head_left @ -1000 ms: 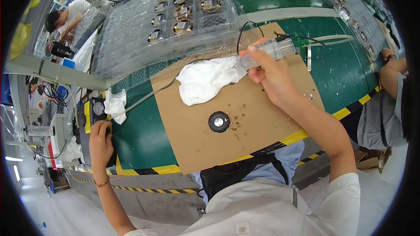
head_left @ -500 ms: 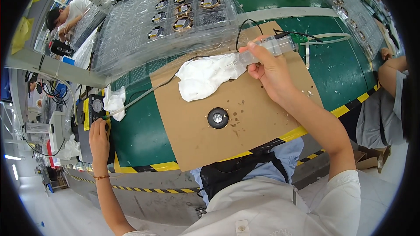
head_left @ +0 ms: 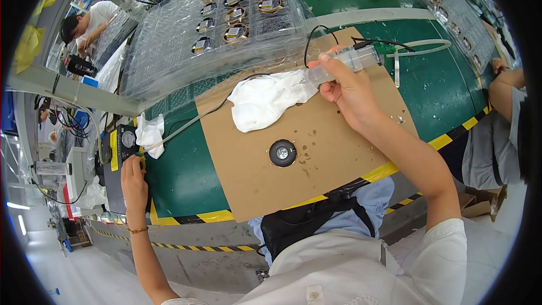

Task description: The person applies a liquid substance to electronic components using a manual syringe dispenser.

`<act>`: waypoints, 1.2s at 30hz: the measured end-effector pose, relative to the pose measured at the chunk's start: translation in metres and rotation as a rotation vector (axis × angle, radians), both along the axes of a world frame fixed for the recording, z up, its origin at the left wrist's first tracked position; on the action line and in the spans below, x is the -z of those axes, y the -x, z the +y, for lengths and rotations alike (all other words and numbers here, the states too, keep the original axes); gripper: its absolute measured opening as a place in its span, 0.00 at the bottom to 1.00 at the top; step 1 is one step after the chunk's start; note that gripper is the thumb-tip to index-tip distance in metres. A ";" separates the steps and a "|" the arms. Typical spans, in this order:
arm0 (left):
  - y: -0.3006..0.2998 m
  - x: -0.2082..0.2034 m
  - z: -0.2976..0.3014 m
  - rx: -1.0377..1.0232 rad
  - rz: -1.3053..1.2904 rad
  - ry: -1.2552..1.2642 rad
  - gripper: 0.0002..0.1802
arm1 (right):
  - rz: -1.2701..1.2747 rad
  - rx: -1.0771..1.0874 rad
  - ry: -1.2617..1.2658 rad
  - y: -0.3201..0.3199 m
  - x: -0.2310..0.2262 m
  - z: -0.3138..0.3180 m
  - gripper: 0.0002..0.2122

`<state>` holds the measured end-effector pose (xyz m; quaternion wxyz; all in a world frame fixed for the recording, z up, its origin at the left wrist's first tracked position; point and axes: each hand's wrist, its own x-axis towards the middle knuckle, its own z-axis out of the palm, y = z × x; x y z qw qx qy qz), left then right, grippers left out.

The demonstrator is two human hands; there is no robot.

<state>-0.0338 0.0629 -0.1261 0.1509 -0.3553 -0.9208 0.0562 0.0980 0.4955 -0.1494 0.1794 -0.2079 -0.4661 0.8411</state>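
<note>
My right hand (head_left: 351,87) is closed around a clear dispensing syringe (head_left: 360,59). The syringe's narrow end points left, against a crumpled white cloth (head_left: 254,101). Below the cloth, a round black disc-shaped part with a pale centre (head_left: 282,153) lies on a brown cardboard sheet (head_left: 237,175). Far to the left, my left hand (head_left: 134,183) rests with fingers stretched out against a black control box with a round gauge (head_left: 113,183). A grey tube (head_left: 189,122) runs from the box across the cardboard.
Clear plastic trays (head_left: 169,45) with rows of round parts stand at the back. A second white cloth (head_left: 150,134) lies by the box. At the right are another clear tray (head_left: 460,28) and a neighbour's arm (head_left: 508,85). Another person (head_left: 93,20) works at back left.
My left hand has shifted slightly along the control box. The whole view has moved a little; my right hand, the syringe and the cloth keep their places.
</note>
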 end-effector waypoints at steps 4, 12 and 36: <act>0.011 -0.017 -0.002 0.052 -0.167 0.031 0.19 | 0.032 -0.010 0.017 0.000 0.005 0.004 0.16; -0.010 -0.022 0.023 0.034 -0.200 -0.017 0.22 | 0.007 0.019 0.011 0.001 0.001 0.003 0.14; 0.007 -0.004 0.005 -0.015 -0.051 -0.056 0.19 | 0.023 0.005 0.029 0.000 -0.002 0.006 0.11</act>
